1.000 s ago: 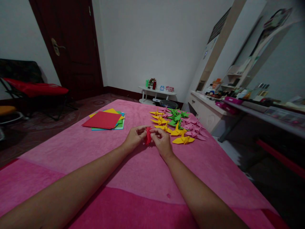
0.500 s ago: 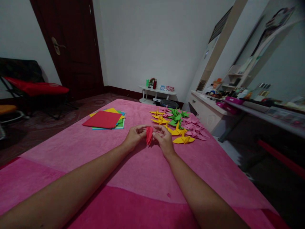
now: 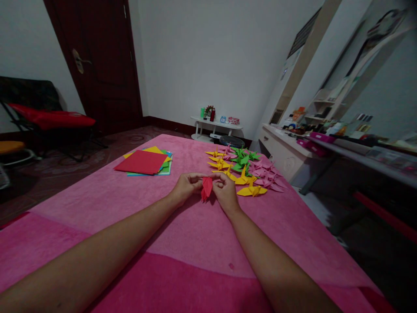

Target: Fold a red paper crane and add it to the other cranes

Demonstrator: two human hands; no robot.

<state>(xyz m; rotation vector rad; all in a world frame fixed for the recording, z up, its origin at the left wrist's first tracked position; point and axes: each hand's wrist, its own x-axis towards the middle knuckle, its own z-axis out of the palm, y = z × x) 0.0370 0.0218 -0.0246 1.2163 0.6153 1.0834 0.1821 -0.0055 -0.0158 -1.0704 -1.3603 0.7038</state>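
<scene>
A small folded piece of red origami paper (image 3: 206, 188) is held between my two hands above the pink cloth (image 3: 182, 230). My left hand (image 3: 188, 186) pinches it from the left side. From the right, my right hand (image 3: 224, 187) grips its edge with thumb and curled fingers. Its narrow points hang downward. Close by on the right lie folded paper cranes: yellow ones (image 3: 252, 190) nearest my right hand, green ones (image 3: 241, 159) behind, and pink ones (image 3: 269, 176) at the outer side.
A stack of square coloured sheets, with a red sheet (image 3: 141, 162) on top, lies at the cloth's left. Beyond the far edge stands a small white table (image 3: 215, 123). A cluttered dresser (image 3: 288, 141) is on the right, a red-seated chair (image 3: 55, 121) on the left.
The red paper has turned slightly between my fingers, and its lower points look more spread. My right fingers have shifted along its edge. The cranes and sheets lie as before.
</scene>
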